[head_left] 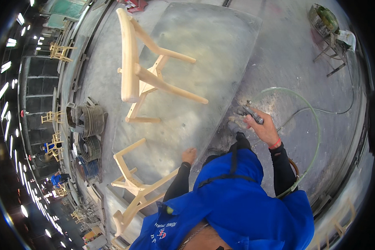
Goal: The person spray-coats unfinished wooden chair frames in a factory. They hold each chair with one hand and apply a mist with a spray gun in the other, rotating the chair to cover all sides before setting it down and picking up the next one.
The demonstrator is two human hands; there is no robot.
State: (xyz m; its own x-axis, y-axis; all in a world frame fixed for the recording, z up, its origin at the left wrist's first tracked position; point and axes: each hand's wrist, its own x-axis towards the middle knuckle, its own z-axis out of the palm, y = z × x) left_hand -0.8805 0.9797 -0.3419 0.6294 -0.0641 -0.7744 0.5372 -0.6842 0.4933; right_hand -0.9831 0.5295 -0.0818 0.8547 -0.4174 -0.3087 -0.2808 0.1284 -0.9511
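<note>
My right hand [263, 128] is closed around a small dark metal air gun [253, 115], held out to the right of the grey sheet. A pale green hose [310, 109] loops near that hand and runs back past my right forearm. My left hand [189, 156] hangs over the sheet's near edge, fingers curled in, and nothing shows in it. To its left stands a bare wooden chair frame [134, 186], its rail end close to my left forearm. Farther off, another pale wooden chair frame [130, 56] with a thick curved back rail rests on the grey sheet [204, 37].
Stacked round coils or bins [91, 121] stand at the left. More chair frames [61, 51] line the far left side, where people work. At the far right is a metal stand [332, 46] with a container on it. A dark hose [335, 112] lies across the floor.
</note>
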